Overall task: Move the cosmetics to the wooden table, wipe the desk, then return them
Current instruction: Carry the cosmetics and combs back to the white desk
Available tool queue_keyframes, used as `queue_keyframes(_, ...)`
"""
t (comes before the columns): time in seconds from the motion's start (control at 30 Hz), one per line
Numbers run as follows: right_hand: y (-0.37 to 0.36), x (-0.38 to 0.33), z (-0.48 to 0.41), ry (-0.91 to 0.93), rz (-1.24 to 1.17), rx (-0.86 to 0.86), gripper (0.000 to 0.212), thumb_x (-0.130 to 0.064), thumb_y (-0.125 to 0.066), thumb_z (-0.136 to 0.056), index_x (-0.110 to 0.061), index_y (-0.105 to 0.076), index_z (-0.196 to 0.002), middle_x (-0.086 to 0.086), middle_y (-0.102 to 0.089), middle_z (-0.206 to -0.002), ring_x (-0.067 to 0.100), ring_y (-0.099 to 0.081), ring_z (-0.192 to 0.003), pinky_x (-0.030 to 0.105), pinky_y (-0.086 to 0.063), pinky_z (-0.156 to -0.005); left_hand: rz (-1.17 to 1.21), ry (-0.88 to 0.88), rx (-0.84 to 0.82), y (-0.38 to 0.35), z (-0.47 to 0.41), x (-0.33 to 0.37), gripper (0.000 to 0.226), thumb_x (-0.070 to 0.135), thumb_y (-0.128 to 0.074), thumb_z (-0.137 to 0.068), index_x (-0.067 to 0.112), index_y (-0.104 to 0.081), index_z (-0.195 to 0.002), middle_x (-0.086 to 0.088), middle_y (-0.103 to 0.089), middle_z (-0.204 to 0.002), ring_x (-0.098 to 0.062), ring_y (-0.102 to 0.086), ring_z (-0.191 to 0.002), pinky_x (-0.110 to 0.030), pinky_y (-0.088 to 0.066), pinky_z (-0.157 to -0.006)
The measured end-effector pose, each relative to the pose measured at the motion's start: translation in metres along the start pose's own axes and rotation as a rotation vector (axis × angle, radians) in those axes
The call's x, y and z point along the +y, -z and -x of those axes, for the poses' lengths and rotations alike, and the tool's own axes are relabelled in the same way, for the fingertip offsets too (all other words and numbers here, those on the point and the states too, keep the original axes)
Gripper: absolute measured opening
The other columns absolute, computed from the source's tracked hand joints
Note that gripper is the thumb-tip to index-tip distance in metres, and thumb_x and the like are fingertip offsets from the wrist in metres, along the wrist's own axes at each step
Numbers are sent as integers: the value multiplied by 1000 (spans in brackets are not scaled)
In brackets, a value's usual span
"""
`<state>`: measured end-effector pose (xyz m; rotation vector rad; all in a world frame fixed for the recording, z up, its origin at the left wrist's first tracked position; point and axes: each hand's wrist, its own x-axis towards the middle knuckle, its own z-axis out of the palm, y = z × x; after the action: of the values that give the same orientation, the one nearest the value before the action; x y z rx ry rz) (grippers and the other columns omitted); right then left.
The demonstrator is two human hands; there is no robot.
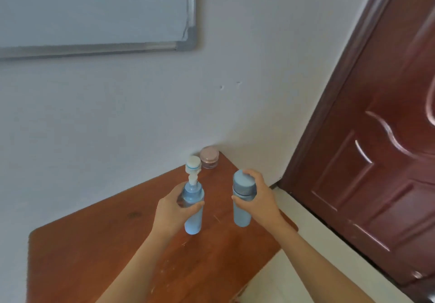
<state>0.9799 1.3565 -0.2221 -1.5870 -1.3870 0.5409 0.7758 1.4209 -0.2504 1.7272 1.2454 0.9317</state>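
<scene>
Here each hand, left hand (173,211) and right hand (257,199), is clamped mid-body round a light, rigid, smooth blue plastic bottle: the pump-topped blue bottle (193,208) and the capped blue bottle (243,199).

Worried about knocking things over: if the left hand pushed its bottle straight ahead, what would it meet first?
Probably the white bottle just beyond the pump bottle in the left hand; depth is unclear.

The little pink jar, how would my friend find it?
Look at the brown wooden table, at its far corner where the white wall meets the dark red door. The small round pink glass jar sits there, squat and pinkish, unlike the tall blue bottles.
</scene>
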Motion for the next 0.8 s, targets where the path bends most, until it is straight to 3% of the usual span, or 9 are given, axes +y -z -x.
queue_keyframes(0.17, 37, -19, 63, -115, 93, 157, 59, -13, -76, -73, -44, -36, -104, -29, -40, -106, -9, -50, -90, 1, -42, -68, 59, -114, -186, -13, 20, 30, 52, 17, -78, -71, 19, -56, -119, 9, -62, -103, -12, -58, -92, -19, -47, -77)
queue_keyframes(0.27, 62, -25, 101, -176, 148, 260, 60, -13, -77, -72, -44, -36, -104, -29, -42, -106, -13, -51, -91, 2, -42, -70, 96, -141, -308, -32, 34, 47, 55, 17, -78, -71, 18, -55, -121, 6, -61, -106, -14, -58, -95, -26, -49, -82)
queue_keyframes(0.4, 97, -34, 154, -237, 189, 407, 60, -10, -78, -71, -43, -38, -102, -29, -43, -109, -20, -47, -95, -1, -40, -69, 131, -224, -472, -65, 57, 67, 50, 18, -77, -72, 24, -55, -116, 10, -60, -103, -12, -59, -92, -21, -48, -79)
queue_keyframes(0.57, 133, -48, 240, -330, 229, 601, 59, -9, -77, -71, -42, -39, -100, -30, -44, -108, -15, -50, -94, 3, -42, -72, 149, -306, -663, -110, 105, 100, 40, 18, -79, -70, 30, -57, -101, 13, -65, -90, -7, -61, -83, -19, -47, -72)
queue_keyframes(0.7, 156, -61, 325, -392, 223, 758, 59, -7, -77, -70, -41, -39, -99, -29, -44, -109, -10, -52, -92, 0, -41, -69, 179, -420, -828, -145, 166, 136, 37, 16, -76, -72, 33, -58, -99, 23, -62, -84, 2, -59, -78, -7, -43, -62)
queue_keyframes(0.8, 170, -73, 392, -441, 244, 866, 60, -7, -78, -70, -43, -39, -98, -27, -48, -105, -10, -53, -89, -1, -40, -66, 199, -514, -934, -163, 222, 159, 43, 15, -76, -73, 44, -54, -97, 25, -64, -87, 4, -60, -81, -9, -44, -66)
